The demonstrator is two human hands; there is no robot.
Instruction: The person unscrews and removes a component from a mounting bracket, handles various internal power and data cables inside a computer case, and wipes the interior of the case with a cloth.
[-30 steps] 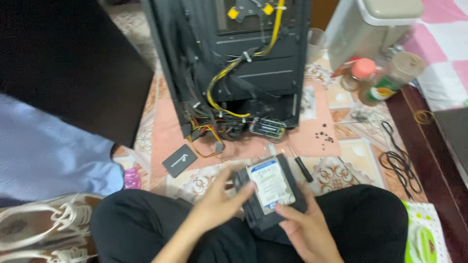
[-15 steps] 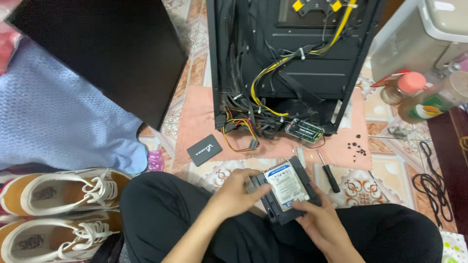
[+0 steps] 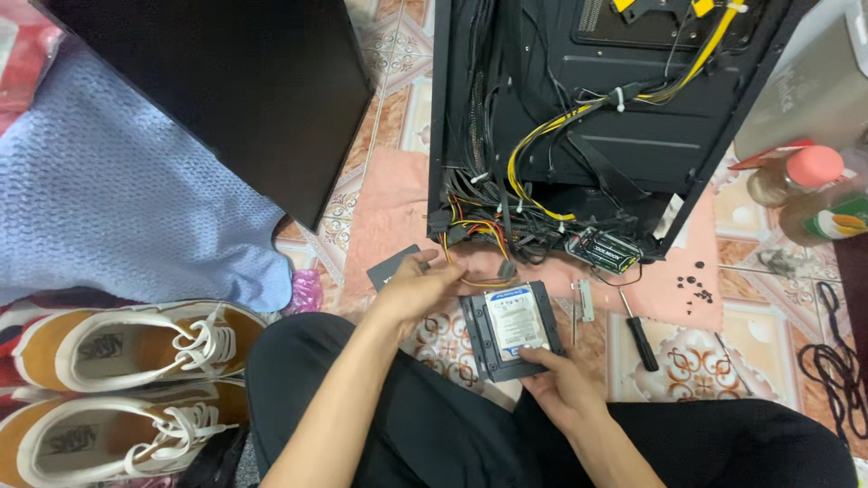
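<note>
The left hand (image 3: pixel 418 287) is leaving the black plastic drive tray (image 3: pixel 508 332) it was gripping half a second ago, its grip now loose and apparently empty. The right hand (image 3: pixel 553 384) is pinching the tray's near edge; a silver rectangular hard drive (image 3: pixel 516 321) is lying inside it.

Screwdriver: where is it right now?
Head view, lower right: the screwdriver lies on the floor tiles, right of the drive tray held by the right hand, below the scattered screws.

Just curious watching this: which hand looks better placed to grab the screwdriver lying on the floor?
Probably the right hand: it holds the drive tray on the same side as the screwdriver, while the left hand rests farther away near the cables.
</note>
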